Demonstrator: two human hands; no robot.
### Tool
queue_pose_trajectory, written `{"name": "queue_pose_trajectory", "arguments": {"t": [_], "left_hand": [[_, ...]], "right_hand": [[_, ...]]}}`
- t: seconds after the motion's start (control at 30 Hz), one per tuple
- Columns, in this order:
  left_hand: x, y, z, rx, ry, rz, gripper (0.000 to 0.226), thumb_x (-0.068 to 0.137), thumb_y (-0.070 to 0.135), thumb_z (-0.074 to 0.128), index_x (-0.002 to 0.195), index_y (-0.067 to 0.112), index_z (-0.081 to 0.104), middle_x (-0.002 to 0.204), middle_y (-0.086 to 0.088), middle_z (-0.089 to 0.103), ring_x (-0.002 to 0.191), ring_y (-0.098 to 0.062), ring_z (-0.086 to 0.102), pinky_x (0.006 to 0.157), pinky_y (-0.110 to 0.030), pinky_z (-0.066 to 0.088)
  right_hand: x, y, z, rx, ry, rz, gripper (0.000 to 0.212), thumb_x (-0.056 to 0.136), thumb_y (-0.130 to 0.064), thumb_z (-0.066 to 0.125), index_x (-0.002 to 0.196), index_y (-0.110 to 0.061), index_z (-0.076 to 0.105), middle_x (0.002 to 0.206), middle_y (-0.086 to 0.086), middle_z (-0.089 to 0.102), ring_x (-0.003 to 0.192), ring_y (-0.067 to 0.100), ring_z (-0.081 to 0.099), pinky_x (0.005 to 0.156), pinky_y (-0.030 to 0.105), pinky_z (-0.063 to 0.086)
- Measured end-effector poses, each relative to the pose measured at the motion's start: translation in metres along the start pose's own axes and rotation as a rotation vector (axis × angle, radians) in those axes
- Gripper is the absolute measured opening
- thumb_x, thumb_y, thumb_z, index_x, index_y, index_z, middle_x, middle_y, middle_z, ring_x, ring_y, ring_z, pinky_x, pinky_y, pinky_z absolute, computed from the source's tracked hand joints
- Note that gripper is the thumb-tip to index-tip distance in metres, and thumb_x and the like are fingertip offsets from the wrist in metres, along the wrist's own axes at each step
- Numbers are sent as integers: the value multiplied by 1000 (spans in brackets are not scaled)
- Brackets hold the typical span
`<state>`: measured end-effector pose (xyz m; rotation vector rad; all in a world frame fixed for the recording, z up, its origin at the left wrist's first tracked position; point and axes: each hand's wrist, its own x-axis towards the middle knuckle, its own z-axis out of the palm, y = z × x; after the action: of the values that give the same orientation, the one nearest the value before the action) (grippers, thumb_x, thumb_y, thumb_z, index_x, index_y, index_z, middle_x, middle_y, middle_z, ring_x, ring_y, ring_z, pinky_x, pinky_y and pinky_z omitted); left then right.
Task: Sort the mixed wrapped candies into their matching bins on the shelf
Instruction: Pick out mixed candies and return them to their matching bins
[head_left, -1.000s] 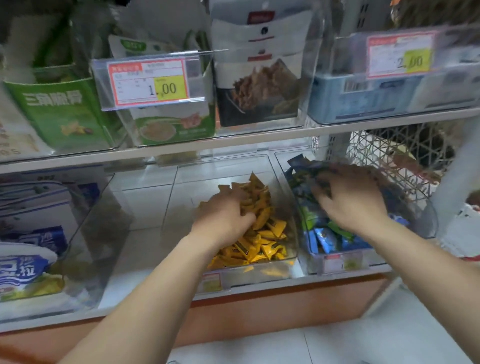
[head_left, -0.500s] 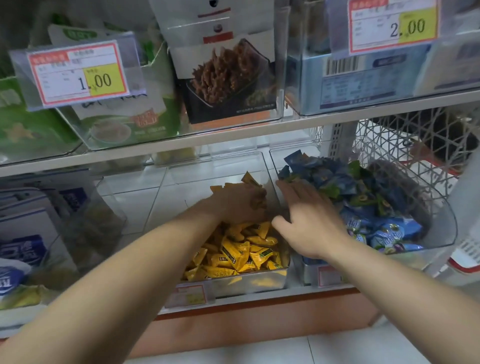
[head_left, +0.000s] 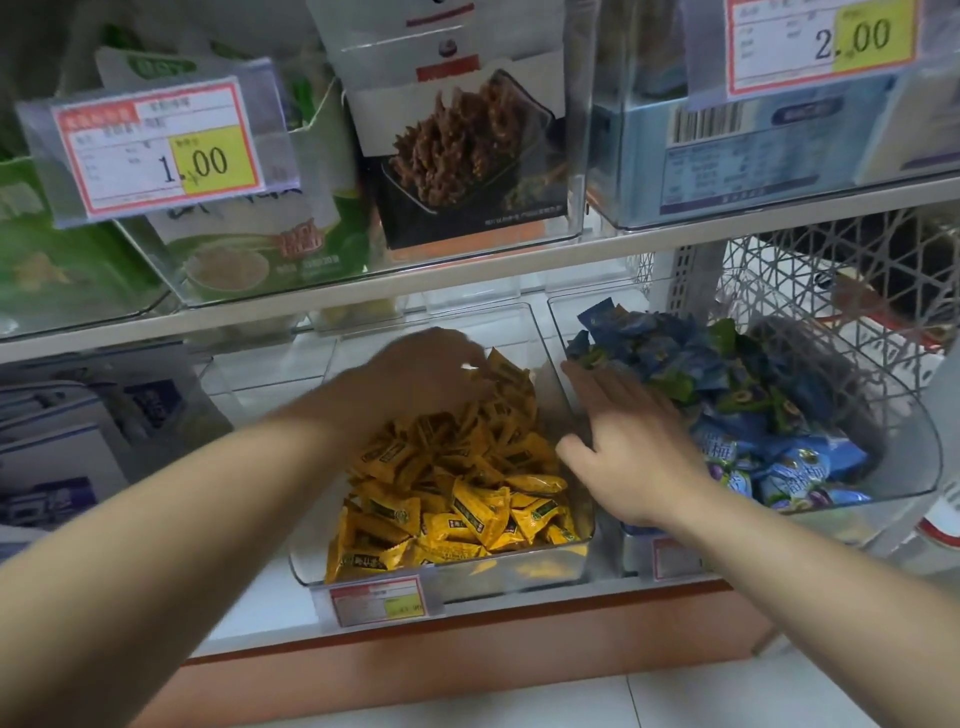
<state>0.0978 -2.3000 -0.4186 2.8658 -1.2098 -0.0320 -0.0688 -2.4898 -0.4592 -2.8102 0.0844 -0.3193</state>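
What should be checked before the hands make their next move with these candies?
1. Middle bin holds only yellow candies: ok, as far as visible.
2. Right bin holds one kind: not ok, green-wrapped pieces lie among blue candies.
3. Left hand holding a candy: cannot tell, blurred.
4. Right hand free: ok, fingers straight, nothing held.
5. Both bins seated flat on the shelf: ok.

Candy bin (head_left: 550, 566) left of, beside, second bin (head_left: 904, 467), on shelf (head_left: 249, 623).
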Motion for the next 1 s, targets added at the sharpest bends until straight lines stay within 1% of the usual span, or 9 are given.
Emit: {"name": "queue_pose_trajectory", "arguments": {"t": [0.07,0.17,0.3,0.47,0.6,0.7,0.8,0.9,1.0], "left_hand": [[19,31,19,-135,-85,36,67,71,75,46,121,32,62,108,11,59,98,-11,54,77,-28,45],[33,44,54,-135,-278,-26,85,66,79,46,132,26,54,127,-1,60,110,-21,58,92,-38,49],[30,25,73,-60,-170,26,72,78,75,43,136,32,50,146,0,45,125,-25,48,86,-33,39],[13,3,59,-32,-73,104,46,91,53,56,135,39,49,127,5,58,108,-15,56,76,-28,38],[-4,-23,27,60,-270,-18,34,93,57,50,115,32,57,90,12,56,98,-19,61,72,-30,43],[-10,-30,4,297,-340,-100,33,91,59,49,114,39,61,100,10,64,91,-16,64,76,-34,53],[2,-17,-5,505,-227,-157,36,89,57,51,95,26,68,88,5,64,75,-15,61,61,-28,49],[22,10,9,120,-111,-71,34,91,54,53,109,29,67,113,7,63,101,-13,57,82,-33,48],[32,40,44,-272,-287,-42,64,84,55,64,138,24,50,135,0,56,113,-15,52,92,-34,44]], "right_hand": [[-1,1,0,11,3,1,78,79,-53,34,153,-28,24,150,0,41,140,23,32,110,39,31],[0,3,-1,35,10,4,76,79,-53,38,151,-30,27,149,-1,43,138,22,35,109,39,32],[1,4,0,42,20,-1,74,79,-53,38,149,-31,28,146,-2,45,136,22,36,108,40,34],[1,5,-1,54,19,3,76,79,-53,36,151,-32,27,148,-4,44,137,20,34,109,40,32],[-1,5,0,48,8,11,78,80,-53,35,153,-31,25,150,-4,42,139,20,32,111,39,31],[-1,3,0,38,4,10,78,80,-54,34,154,-31,24,150,-3,42,139,20,33,111,40,32],[-1,1,0,38,-2,13,78,80,-54,32,154,-31,22,151,-4,40,139,20,31,112,41,30],[0,1,0,35,2,11,78,80,-53,33,154,-31,23,151,-3,40,140,21,31,112,41,30],[-1,1,0,33,11,7,76,81,-51,34,154,-30,25,150,-3,41,139,21,32,111,40,31]]}}
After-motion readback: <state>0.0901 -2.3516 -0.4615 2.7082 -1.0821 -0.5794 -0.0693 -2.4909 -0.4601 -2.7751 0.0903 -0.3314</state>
